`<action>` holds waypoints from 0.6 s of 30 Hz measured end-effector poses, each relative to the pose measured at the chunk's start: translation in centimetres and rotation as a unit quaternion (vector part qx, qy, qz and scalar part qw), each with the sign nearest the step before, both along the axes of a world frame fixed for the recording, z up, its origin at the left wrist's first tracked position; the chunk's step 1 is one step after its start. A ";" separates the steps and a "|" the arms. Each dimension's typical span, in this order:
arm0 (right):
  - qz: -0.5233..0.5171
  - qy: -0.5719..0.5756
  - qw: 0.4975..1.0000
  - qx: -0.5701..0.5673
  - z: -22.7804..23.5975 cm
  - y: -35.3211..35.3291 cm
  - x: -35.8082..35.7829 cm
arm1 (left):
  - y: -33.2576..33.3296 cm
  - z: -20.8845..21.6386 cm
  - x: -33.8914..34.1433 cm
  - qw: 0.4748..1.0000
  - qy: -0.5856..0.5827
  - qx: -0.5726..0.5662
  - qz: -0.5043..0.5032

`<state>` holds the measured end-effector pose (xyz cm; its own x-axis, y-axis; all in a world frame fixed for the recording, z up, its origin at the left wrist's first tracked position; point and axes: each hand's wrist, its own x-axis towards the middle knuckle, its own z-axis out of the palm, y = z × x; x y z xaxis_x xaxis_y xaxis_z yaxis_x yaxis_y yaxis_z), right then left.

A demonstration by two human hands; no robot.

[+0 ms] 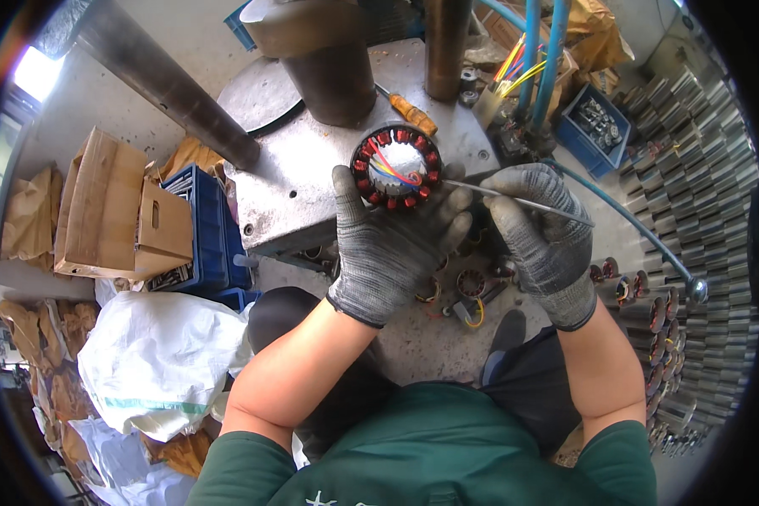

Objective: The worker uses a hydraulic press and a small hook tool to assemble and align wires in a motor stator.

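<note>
My left hand (384, 257), in a grey knit glove, grips a round motor stator (363, 169) from below, thumb at its left side and fingers at its right. Red windings line the stator's black ring. Red, blue and yellow lead wires (388, 162) lie across its opening. In my right hand (550, 240), also gloved, a thin metal rod (472, 187) is pinched between thumb and fingers. The rod's tip points left, close to the stator's right edge; whether it touches is unclear. Both hands are in front of a metal press table (291, 181).
Above the table stand a thick press ram (331, 88) and metal columns (169, 84). A wooden-handled tool (413, 114) lies behind the stator. Stacked metal cores (700, 219) line the right side. Cardboard boxes (101, 202) and a white sack (156, 358) sit left; another stator (471, 283) is below.
</note>
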<state>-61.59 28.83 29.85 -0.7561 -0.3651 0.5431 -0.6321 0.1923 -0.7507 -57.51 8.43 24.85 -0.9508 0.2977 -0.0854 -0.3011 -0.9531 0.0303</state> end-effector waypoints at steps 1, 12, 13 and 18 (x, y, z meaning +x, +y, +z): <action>0.000 -0.001 1.000 0.001 0.1 -0.1 0.3 | 0.0 0.1 0.0 1.000 -0.001 0.001 0.000; 0.011 0.102 0.995 -0.018 0.4 0.2 1.0 | 0.1 0.5 0.6 1.000 -0.018 -0.009 0.007; 0.014 0.099 0.995 -0.017 0.3 -0.1 1.0 | 0.1 0.4 0.6 1.000 -0.021 -0.008 0.010; 0.029 0.173 0.984 0.034 0.7 -0.8 0.8 | 0.5 0.1 0.3 0.999 0.000 -0.039 0.028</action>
